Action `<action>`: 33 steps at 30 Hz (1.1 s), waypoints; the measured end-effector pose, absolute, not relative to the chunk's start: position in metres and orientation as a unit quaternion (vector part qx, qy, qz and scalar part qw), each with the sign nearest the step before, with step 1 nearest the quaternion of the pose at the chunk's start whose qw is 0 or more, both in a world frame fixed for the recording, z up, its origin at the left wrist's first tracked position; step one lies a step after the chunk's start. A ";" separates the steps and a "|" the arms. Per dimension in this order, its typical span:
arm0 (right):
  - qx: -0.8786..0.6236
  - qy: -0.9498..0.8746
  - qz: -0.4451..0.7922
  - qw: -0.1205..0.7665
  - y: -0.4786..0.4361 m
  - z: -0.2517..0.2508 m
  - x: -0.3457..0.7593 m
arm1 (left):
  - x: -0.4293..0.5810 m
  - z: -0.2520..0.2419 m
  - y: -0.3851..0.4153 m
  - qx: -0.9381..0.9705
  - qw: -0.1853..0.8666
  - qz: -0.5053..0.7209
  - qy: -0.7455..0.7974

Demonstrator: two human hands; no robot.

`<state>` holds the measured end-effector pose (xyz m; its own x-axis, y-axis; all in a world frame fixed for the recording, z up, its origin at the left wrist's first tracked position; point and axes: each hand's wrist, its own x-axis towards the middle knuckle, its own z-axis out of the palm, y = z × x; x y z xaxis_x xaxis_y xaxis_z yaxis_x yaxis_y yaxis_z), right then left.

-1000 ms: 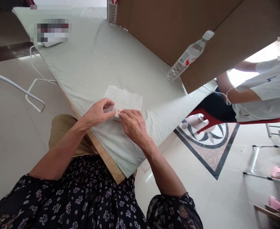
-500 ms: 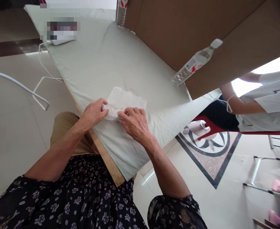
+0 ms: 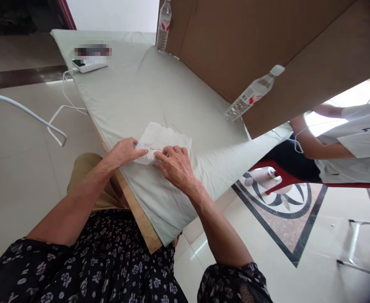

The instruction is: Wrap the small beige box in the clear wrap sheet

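Note:
A small white cloth (image 3: 167,139) lies on the pale green sheet that covers the table (image 3: 147,92), near its front edge. My left hand (image 3: 125,151) rests on the cloth's near left corner, fingers curled and pressing the folded edge. My right hand (image 3: 174,162) lies beside it on the near edge, fingers bent and fingertips down on the cloth. The two hands almost touch at the fold. Whether either hand pinches the fabric or only presses it is hard to tell.
A brown cardboard panel (image 3: 251,46) stands along the table's far right side, with two water bottles (image 3: 254,92) (image 3: 163,26) against it. A white device with a cable (image 3: 88,65) sits at the far left corner. Another person (image 3: 339,143) sits on a red chair at the right.
Both hands have lowered the folded edge of the cloth flat onto the sheet and now press on it. The camera view shifted slightly.

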<state>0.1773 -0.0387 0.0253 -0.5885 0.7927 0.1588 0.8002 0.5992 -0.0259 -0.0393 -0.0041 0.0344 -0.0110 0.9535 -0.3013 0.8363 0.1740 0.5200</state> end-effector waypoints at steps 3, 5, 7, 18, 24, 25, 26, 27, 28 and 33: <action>-0.448 -0.890 -0.023 0.078 -0.039 0.025 0.177 | -0.038 0.037 0.000 0.636 0.326 0.102 0.692; -0.448 -0.891 -0.021 0.075 -0.039 0.026 0.177 | -0.038 0.039 0.001 0.637 0.347 0.102 0.681; -0.447 -0.892 -0.021 0.071 -0.039 0.027 0.177 | -0.037 0.039 0.001 0.642 0.348 0.125 0.672; -0.448 -0.892 -0.017 0.062 -0.038 0.029 0.177 | -0.030 0.045 -0.011 0.582 0.442 0.184 0.657; -0.446 -0.893 -0.020 0.062 -0.039 0.030 0.176 | -0.013 0.032 -0.007 0.626 0.366 0.176 0.666; -0.445 -0.893 -0.020 0.063 -0.039 0.030 0.176 | -0.011 0.030 -0.006 0.637 0.336 0.177 0.671; -0.445 -0.893 -0.020 0.064 -0.039 0.029 0.176 | -0.010 0.029 -0.005 0.641 0.314 0.179 0.677; -0.445 -0.893 -0.020 0.065 -0.039 0.029 0.176 | -0.010 0.029 -0.005 0.638 0.310 0.181 0.682; -0.445 -0.893 -0.019 0.066 -0.039 0.029 0.176 | -0.011 0.029 -0.005 0.626 0.325 0.185 0.684; -0.447 -0.891 -0.014 0.071 -0.039 0.028 0.177 | -0.028 0.036 -0.010 0.558 0.479 0.209 0.645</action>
